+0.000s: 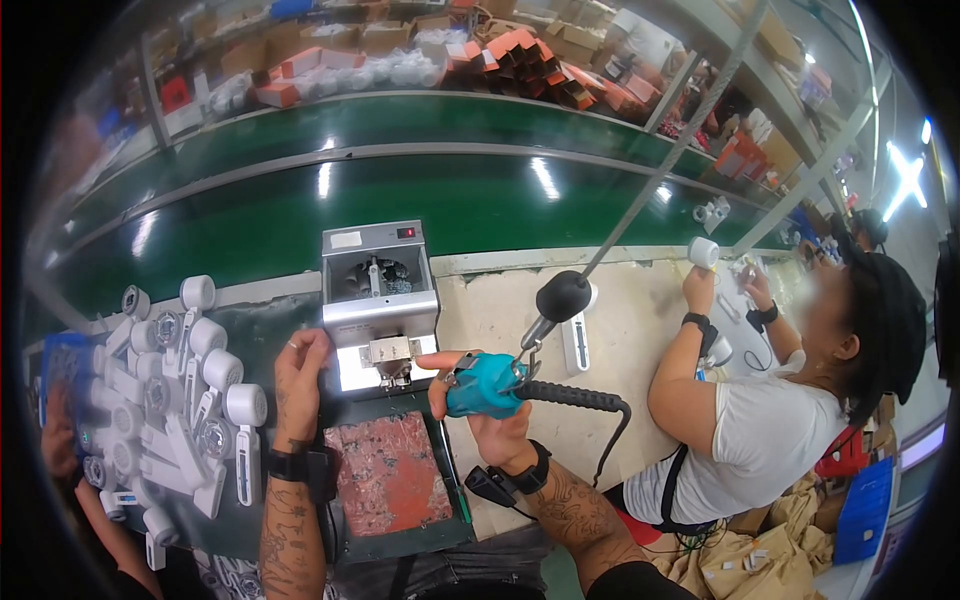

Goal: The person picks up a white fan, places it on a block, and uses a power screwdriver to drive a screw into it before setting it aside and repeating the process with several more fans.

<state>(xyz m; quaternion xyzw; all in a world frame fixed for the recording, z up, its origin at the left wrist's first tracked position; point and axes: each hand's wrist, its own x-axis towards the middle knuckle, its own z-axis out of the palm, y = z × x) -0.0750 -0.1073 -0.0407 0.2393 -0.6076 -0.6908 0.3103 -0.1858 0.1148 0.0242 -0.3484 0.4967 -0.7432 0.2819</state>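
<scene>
My right hand [508,436] is wrapped around a teal electric screwdriver [484,388], which hangs from a cable with a black, bulb-shaped piece [563,297]. The tool's front end points left, toward the metal outlet [393,358] of a silver screw feeder [380,305]. Small screws lie in the feeder's open tray. Beside the feeder's left front corner is my left hand [298,368], its fingers loosely bent and apart, with nothing visible in them. Both my wrists wear black bands. Below the feeder lies a worn red mat [388,474].
White handheld units with round heads [225,370] are heaped on the left. Another white unit [576,345] lies right of the feeder. A co-worker [770,430] on the right holds a white round part [703,252]. Behind runs a green conveyor [430,195]; another person's hand shows far left.
</scene>
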